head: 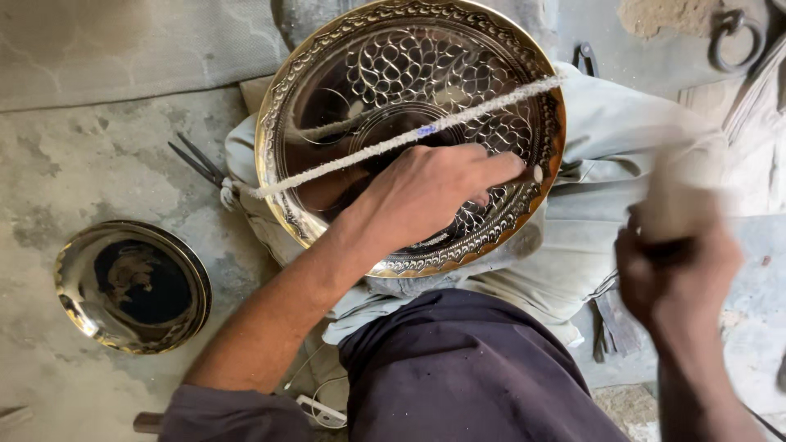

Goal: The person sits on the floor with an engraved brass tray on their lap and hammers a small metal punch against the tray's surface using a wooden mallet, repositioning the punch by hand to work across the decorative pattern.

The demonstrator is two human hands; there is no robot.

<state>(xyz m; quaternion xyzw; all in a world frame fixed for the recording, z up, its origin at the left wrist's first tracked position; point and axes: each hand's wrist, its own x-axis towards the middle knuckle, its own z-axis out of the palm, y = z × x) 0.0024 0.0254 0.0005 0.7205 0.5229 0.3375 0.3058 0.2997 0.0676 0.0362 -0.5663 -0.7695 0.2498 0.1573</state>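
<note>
An engraved brass tray (409,123) is resting on the person's lap, its far rim cut off at the frame's top, a white cord (393,143) stretching across it. The left hand (434,192) is pressing on the tray, fingers pinching a small tool whose tip is barely showing. The right hand (675,262), blurred, is clenching a dark handle. A smaller brass bowl (131,286) is lying on the concrete floor (74,164).
</note>
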